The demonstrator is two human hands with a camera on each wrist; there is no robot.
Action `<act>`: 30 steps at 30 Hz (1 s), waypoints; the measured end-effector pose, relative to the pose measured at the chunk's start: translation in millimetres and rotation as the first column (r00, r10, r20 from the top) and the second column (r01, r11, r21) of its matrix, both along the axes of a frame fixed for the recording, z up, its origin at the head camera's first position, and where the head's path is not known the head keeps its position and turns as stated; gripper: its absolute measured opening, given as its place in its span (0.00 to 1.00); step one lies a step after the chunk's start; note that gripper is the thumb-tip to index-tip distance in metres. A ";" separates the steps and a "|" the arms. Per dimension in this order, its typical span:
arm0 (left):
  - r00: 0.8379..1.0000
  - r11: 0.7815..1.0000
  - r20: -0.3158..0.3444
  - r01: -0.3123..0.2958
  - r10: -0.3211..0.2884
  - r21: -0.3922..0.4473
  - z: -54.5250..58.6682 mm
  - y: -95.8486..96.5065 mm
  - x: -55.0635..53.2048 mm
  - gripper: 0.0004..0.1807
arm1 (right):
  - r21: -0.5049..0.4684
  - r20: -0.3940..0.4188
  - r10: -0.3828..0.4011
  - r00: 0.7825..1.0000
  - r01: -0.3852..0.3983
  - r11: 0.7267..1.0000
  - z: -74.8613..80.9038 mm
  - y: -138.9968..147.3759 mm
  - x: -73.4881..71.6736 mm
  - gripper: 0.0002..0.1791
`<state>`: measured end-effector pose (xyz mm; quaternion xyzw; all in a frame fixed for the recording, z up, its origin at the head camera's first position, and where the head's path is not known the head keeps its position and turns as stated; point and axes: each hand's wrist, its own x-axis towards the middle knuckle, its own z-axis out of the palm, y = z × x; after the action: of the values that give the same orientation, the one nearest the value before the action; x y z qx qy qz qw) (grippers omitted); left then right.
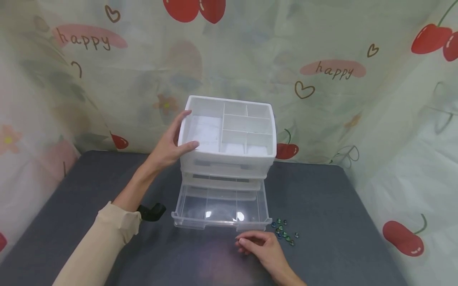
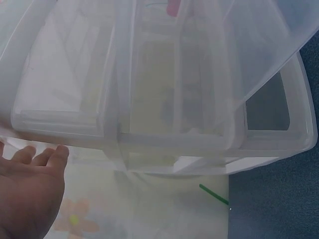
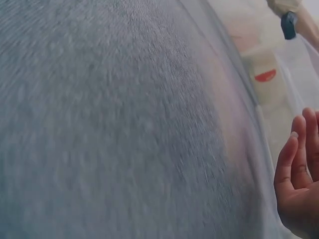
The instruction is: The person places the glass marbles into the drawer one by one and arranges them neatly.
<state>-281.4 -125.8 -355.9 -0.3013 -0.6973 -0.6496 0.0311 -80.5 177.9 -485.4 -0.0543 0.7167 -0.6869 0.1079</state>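
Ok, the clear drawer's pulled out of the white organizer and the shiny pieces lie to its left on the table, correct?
Wrong side: the head view shows the shiny pieces to the right of the clear drawer on the table. The drawer is indeed pulled out of the white organizer.

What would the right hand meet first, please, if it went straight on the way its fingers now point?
Most likely the front edge of the pulled-out clear drawer, just ahead of the right hand. The hand's height is hard to judge, though, so it might pass underneath instead.
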 end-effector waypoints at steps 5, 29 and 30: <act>1.000 1.000 0.004 -0.010 0.010 -0.009 -0.5 -0.4 0.8 0.46 | 0.026 -0.037 0.000 0.999 0.001 1.000 2.1 15.1 -0.5 0.14; 1.000 1.000 0.012 0.008 -0.008 0.016 -0.3 1.4 1.7 0.45 | 0.206 -0.268 -0.026 0.963 0.084 0.975 5.2 101.5 -13.7 0.08; 1.000 1.000 0.012 0.008 -0.008 0.015 -0.4 1.3 1.6 0.45 | 0.220 -0.279 -0.035 0.960 0.099 0.971 5.2 104.1 -14.2 0.08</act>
<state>-279.8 -124.5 -356.3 -0.3000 -0.6915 -0.6566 0.0265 -94.7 282.0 -480.1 -0.1110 0.8013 -0.5878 -0.0096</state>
